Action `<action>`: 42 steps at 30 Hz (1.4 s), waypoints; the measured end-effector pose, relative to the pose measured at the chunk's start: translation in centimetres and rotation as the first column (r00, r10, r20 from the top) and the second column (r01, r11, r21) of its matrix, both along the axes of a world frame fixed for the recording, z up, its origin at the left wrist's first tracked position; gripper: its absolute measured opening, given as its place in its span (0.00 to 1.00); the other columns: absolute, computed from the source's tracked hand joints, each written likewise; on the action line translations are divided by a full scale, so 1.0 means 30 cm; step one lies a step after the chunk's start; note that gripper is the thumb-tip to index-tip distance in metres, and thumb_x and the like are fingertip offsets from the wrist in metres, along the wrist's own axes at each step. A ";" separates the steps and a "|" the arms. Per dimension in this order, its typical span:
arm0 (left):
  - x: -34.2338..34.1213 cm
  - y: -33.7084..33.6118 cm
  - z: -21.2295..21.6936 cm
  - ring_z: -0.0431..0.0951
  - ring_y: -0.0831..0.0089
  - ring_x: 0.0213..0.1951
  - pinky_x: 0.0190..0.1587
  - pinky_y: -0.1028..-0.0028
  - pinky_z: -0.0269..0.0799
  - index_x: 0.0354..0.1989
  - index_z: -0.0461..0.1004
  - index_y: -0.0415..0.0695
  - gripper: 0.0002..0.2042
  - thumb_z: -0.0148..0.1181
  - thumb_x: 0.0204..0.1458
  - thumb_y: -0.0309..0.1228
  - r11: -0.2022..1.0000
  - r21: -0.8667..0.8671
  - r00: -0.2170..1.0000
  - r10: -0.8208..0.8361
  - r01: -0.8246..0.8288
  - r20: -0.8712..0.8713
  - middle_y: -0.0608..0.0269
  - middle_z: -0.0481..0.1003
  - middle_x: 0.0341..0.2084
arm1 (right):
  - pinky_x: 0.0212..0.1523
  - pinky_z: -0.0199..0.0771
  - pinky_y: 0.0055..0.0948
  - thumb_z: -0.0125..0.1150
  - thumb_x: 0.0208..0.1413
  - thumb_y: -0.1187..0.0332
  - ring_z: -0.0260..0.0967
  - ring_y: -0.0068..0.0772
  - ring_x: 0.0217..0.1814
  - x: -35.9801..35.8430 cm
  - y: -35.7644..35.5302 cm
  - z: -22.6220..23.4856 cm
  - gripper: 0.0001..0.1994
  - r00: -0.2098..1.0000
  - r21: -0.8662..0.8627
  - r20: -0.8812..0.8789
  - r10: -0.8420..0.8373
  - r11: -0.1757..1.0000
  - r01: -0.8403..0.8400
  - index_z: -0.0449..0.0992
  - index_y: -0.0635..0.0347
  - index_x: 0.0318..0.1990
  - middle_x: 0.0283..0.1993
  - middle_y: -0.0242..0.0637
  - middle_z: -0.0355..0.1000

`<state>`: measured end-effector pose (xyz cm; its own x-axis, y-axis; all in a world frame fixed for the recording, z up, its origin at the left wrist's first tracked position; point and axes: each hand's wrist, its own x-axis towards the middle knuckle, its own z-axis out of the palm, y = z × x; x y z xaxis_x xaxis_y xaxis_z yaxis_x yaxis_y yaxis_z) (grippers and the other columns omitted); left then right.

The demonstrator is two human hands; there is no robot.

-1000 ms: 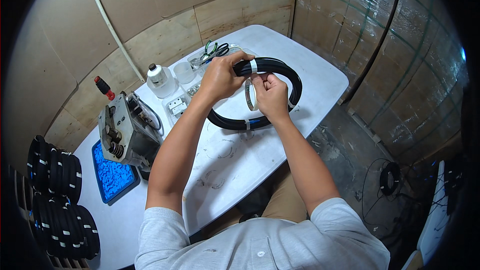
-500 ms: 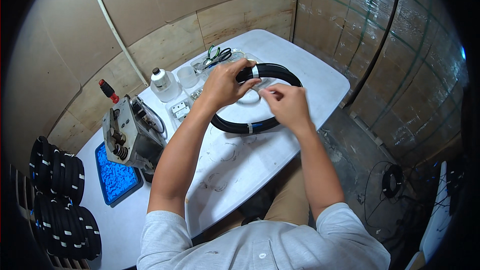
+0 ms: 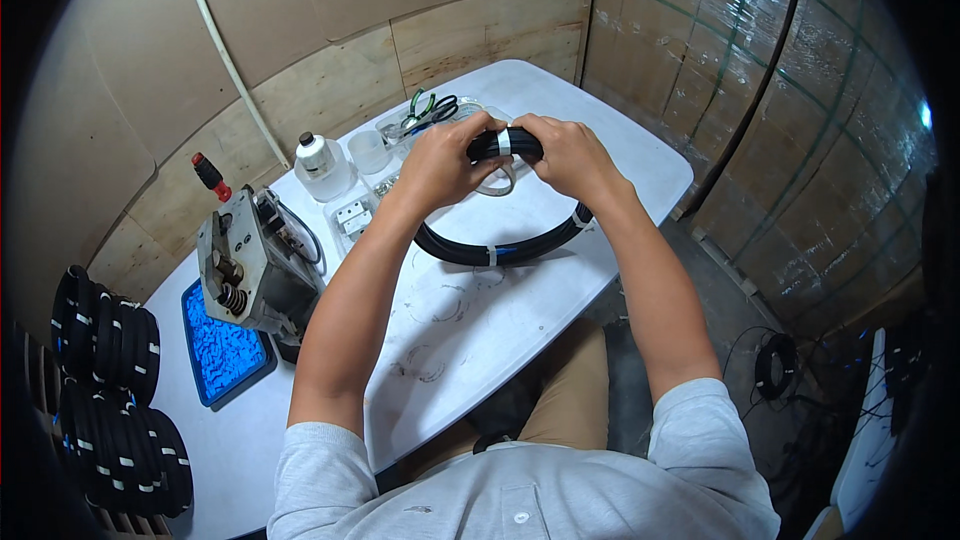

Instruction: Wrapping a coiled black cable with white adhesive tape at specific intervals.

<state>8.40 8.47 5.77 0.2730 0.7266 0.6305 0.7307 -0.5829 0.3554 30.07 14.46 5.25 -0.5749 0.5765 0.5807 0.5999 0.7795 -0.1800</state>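
A coil of black cable is held above the white table, its near side low over the tabletop. My left hand is closed around the far side of the coil. Opposite it, my right hand grips the same stretch with its fingers wrapped over the top. Between the two hands a white tape band circles the cable. Another white band sits on the near side, beside a bit of blue. A pale loop shows just under the hands; its kind is unclear.
Left of my arm stands a metal bench machine beside a tray of blue pieces. Behind are a white bottle, a clear cup and black-handled scissors. Banded black coils are stacked at the left edge.
My right hand has moved from a pinch inside the coil up to its far side, and now grips the cable beside the white band. My left hand stays on the coil.
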 end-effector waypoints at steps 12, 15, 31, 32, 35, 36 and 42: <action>0.016 0.010 0.011 0.85 0.50 0.39 0.40 0.58 0.79 0.50 0.79 0.49 0.20 0.76 0.50 0.39 0.997 -0.023 0.997 0.071 -0.071 -0.009 0.54 0.84 0.36 | 0.41 0.80 0.45 0.71 0.51 0.72 0.81 0.55 0.39 0.001 0.015 0.010 0.13 0.999 -0.046 -0.022 -0.030 0.999 0.029 0.80 0.59 0.44 0.39 0.49 0.82; -0.001 0.014 0.003 0.85 0.50 0.39 0.40 0.58 0.79 0.50 0.79 0.49 0.20 0.76 0.50 0.39 0.998 -0.014 0.998 0.069 -0.069 -0.014 0.54 0.84 0.35 | 0.40 0.79 0.42 0.72 0.51 0.72 0.81 0.50 0.36 0.029 -0.005 0.038 0.13 0.971 -0.044 -0.206 0.125 0.990 -0.137 0.81 0.60 0.44 0.35 0.48 0.81; -0.060 0.024 -0.030 0.84 0.53 0.34 0.37 0.62 0.78 0.50 0.78 0.45 0.20 0.77 0.50 0.33 0.999 0.029 1.000 -0.017 0.017 0.023 0.52 0.84 0.33 | 0.43 0.80 0.41 0.68 0.59 0.68 0.82 0.49 0.42 0.035 -0.052 0.041 0.16 0.997 -0.391 -0.071 0.034 0.919 -0.060 0.76 0.60 0.53 0.40 0.48 0.82; -0.048 0.019 -0.023 0.85 0.51 0.38 0.39 0.59 0.78 0.49 0.78 0.47 0.19 0.76 0.50 0.33 1.000 0.010 1.000 -0.011 0.011 0.018 0.54 0.84 0.35 | 0.43 0.80 0.41 0.68 0.59 0.68 0.82 0.49 0.42 0.067 -0.028 0.047 0.16 0.997 -0.389 -0.073 0.028 0.920 -0.054 0.76 0.60 0.53 0.40 0.48 0.82; -0.031 0.007 -0.012 0.85 0.51 0.39 0.40 0.59 0.79 0.49 0.78 0.47 0.19 0.76 0.49 0.32 0.999 0.036 1.000 -0.019 0.018 0.010 0.55 0.84 0.36 | 0.37 0.80 0.35 0.61 0.69 0.54 0.83 0.34 0.39 0.120 0.072 0.093 0.20 0.918 -0.670 -0.279 0.283 0.627 -0.397 0.77 0.56 0.59 0.38 0.38 0.83; -0.033 -0.002 -0.011 0.85 0.51 0.39 0.40 0.59 0.79 0.49 0.78 0.47 0.19 0.76 0.49 0.32 0.999 0.036 1.000 -0.013 0.013 0.008 0.55 0.84 0.36 | 0.39 0.81 0.34 0.54 0.70 0.46 0.83 0.34 0.41 0.112 0.085 0.119 0.25 0.922 -0.787 -0.326 0.210 0.480 -0.388 0.75 0.55 0.63 0.41 0.40 0.83; 0.003 -0.034 0.002 0.84 0.49 0.37 0.37 0.56 0.78 0.49 0.76 0.49 0.20 0.76 0.49 0.33 0.998 0.064 0.999 -0.015 0.018 -0.047 0.56 0.84 0.34 | 0.43 0.81 0.36 0.42 0.73 0.40 0.84 0.42 0.44 -0.005 0.122 0.201 0.31 0.977 -0.981 -0.054 0.208 0.170 -0.090 0.75 0.55 0.64 0.47 0.48 0.83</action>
